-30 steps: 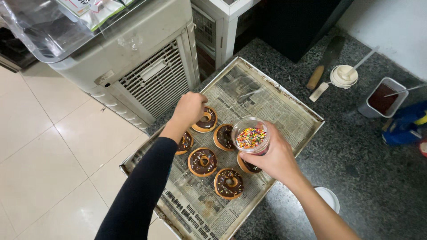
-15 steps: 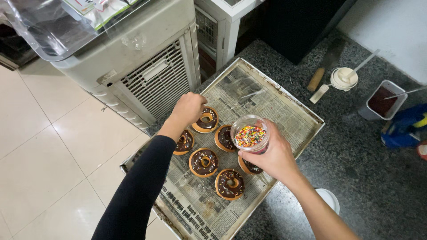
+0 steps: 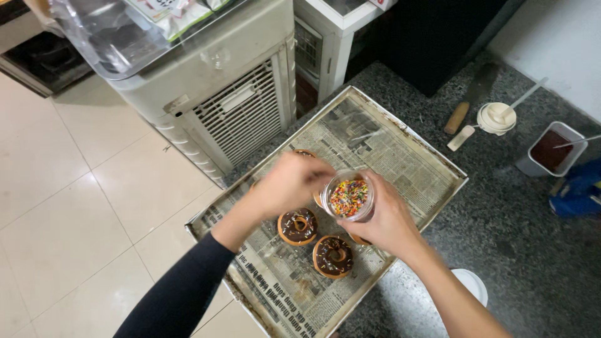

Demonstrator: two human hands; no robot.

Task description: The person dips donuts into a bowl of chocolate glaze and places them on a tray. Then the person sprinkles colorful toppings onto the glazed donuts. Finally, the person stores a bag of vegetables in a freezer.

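Item: small clear plastic cup of rainbow sprinkles (image 3: 350, 196), centre of frame, held above the tray. Judged light, thin-walled, a bit slick and easy to crush or tip; best taken round the side wall, mouth kept level.

Right grip (image 3: 389, 222): my hand is wrapped round the cup from below and the right, grasping it.

Left grip (image 3: 289, 183): my black-sleeved hand is just left of the cup, fingertips bunched at its rim; blurred, so I cannot tell whether they pinch sprinkles.

Beneath: round chocolate-glazed doughnuts (image 3: 297, 226), soft, sticky on top; better taken by the bare sides.

Carrier: metal baking tray lined with newspaper (image 3: 400, 156), on the dark speckled stone surface (image 3: 519, 250).

Upper right: white tub with a spoon (image 3: 496, 117) and a square container of dark sauce (image 3: 552, 150).
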